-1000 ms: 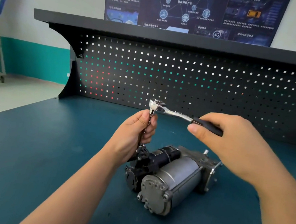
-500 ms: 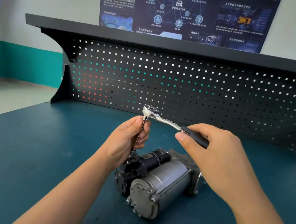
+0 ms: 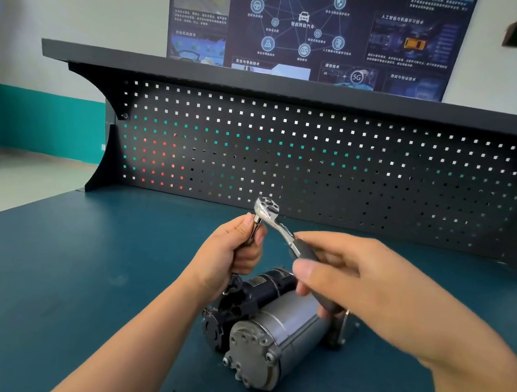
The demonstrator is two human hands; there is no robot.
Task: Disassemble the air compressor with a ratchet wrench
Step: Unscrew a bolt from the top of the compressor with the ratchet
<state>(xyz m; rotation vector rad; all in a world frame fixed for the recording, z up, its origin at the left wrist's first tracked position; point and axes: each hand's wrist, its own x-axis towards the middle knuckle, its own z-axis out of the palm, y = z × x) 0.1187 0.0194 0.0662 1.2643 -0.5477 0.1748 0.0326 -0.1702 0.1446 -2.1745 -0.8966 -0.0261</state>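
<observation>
Left hand is fisted around the upright extension bar, thumb up near the top. Right hand is motion-blurred, fingers curled loosely round the black handle of the ratchet wrench. The chrome head sits on top of the bar and the handle slants down to the right. The bar's lower end meets the black part of the air compressor; the exact fastener can't be made out.

The compressor lies on its side on the table, a flat teal-blue surface, just below both hands and roughly mid-table. Behind it a dark pegboard stands along the table's far edge, with light, teal and red showing through the square holes. A dark shelf runs across the top of the pegboard. Above that a dark blue poster with a network diagram and a car icon hangs on a white wall that has a teal band low down. Pale floor shows at left.

Compressor look: grey metal cylinder facing the camera, round end cap with several bolts (count unclear). A black motor section lies alongside on the left, with a ribbed black end. A metal bracket sits at the far right end, partly hidden by the right hand.
</observation>
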